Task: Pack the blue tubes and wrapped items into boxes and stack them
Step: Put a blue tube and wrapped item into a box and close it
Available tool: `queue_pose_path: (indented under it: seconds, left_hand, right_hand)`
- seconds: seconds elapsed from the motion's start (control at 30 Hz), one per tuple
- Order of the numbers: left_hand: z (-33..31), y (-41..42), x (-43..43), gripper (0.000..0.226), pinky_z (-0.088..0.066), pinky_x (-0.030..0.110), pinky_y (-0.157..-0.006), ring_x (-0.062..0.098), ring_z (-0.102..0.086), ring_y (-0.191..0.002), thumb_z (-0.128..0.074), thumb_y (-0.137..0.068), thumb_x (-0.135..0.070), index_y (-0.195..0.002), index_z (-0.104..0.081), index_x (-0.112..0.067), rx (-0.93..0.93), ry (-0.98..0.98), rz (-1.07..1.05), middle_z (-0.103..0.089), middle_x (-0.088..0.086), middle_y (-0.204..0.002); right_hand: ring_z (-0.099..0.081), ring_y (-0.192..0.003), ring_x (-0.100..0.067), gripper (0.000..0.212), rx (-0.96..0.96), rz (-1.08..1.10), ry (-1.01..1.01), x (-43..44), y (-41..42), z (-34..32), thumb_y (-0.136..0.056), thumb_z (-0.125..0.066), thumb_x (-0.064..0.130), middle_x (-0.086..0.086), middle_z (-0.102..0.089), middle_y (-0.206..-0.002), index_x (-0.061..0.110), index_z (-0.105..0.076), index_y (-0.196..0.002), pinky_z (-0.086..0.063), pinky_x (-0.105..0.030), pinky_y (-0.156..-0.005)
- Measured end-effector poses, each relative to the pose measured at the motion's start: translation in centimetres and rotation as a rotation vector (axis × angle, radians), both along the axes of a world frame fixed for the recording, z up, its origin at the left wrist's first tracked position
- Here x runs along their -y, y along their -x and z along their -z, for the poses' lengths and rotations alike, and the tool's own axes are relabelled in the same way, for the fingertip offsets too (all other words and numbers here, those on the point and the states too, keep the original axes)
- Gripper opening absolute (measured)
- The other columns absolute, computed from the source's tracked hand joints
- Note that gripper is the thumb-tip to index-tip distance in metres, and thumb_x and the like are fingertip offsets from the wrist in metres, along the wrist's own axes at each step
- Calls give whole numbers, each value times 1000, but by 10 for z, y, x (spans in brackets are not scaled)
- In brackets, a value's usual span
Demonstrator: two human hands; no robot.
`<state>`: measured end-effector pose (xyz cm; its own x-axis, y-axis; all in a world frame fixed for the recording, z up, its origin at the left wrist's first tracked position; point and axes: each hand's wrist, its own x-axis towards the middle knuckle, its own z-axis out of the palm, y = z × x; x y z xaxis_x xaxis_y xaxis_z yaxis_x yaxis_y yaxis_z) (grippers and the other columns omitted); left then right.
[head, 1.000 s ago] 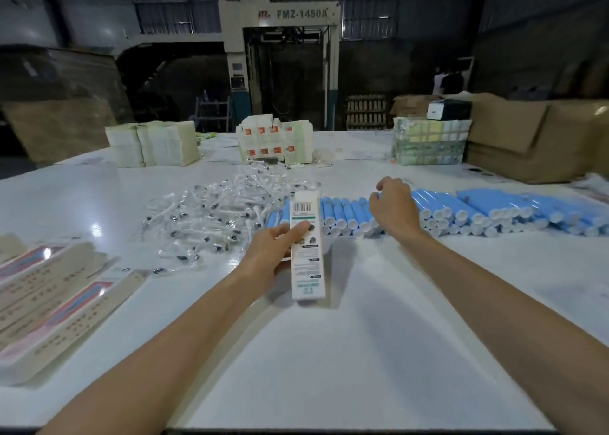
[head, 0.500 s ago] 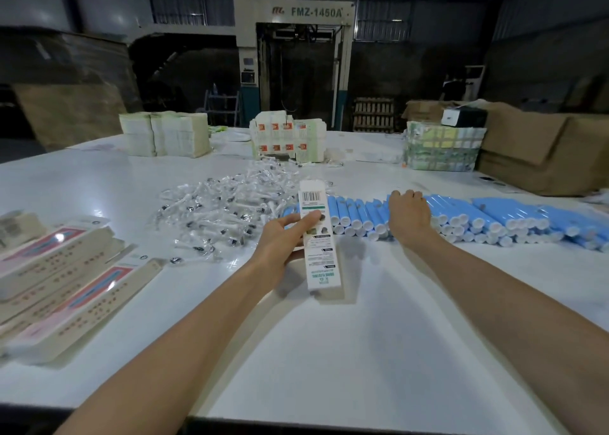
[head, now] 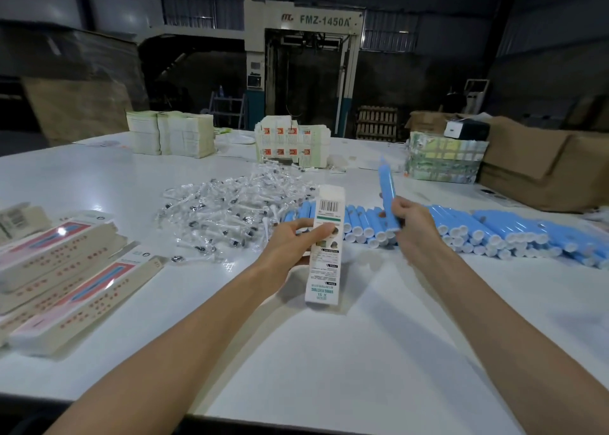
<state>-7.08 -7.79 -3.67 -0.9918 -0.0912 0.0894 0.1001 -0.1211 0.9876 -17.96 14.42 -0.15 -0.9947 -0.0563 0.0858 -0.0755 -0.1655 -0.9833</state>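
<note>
The left hand [head: 296,242] grips a white box [head: 325,253] with a barcode. The right hand [head: 413,225] grips a blue tube [head: 386,186]. The machine [head: 260,49] behind reads "FMZ-1450A".

A white counter [head: 329,352] carries a row of blue tubes [head: 494,227], a heap of clear-wrapped items [head: 224,210] just beside it. Long boxes [head: 66,279] lie at its left edge; carton stacks [head: 171,133] stand along the far side.

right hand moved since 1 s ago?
Yes. The right hand has lifted off the row of blue tubes and now grips one tube raised above it.
</note>
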Motion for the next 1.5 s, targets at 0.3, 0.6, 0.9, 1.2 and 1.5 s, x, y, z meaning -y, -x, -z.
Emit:
queue_pose_path:
  seconds: [0.3, 0.6, 0.9, 1.2, 1.5]
  left_hand:
    - [0, -3, -3, 35, -64, 31, -73, 24, -82, -94, -86, -90, -35, -118, -76, -17, -36, 62, 44, -83, 7, -105]
    - [1, -7, -6, 34, -61, 24, -68, 18, -81, -88, -85, -92, -36, -119, -75, -18, -40, 114, 22, -84, 5, -102]
    - [3, -11, -15, 29, -63, 33, -78, 19, -81, -91, -83, -93, -40, -117, -76, -24, -58, 171, 30, -83, 2, -103]
    - [10, -13, -24, 33, -66, 49, -88, 39, -80, -100, -70, -105, -34, -133, -63, -19, -60, 3, 47, -81, 14, -113]
    - [20, -1, 2, 12, -51, 24, -44, 15, -74, -57, -46, -114, -38, -117, -53, -29, -78, 18, -534, -77, 3, -77]
  right_hand:
    - [-74, -110, -32, 42, -309, -179, 345, 30, -36, -60, -103, -62, 6, -19, -77, -113, -4, -44, -139, -61, -34, -90]
    - [-75, -98, -20, 104, -419, -21, -250, 30, -30, -46, -94, -73, 8, -7, -56, -129, 51, -4, -158, -65, -30, -77]
    - [-66, -70, 0, 68, -416, -124, -471, 22, -28, -57, -94, -71, 18, -14, -74, -101, 44, -30, -142, -47, -21, -65]
    - [-62, -92, -7, 18, -359, -236, -515, 37, -28, -15, -105, -57, 29, 2, -63, -108, 24, -54, -122, -48, -16, -65]
    - [-67, -105, -21, 17, -456, -102, -624, 110, 8, -8, -105, -57, 15, -7, -72, -112, 9, -67, -118, -52, -30, -86]
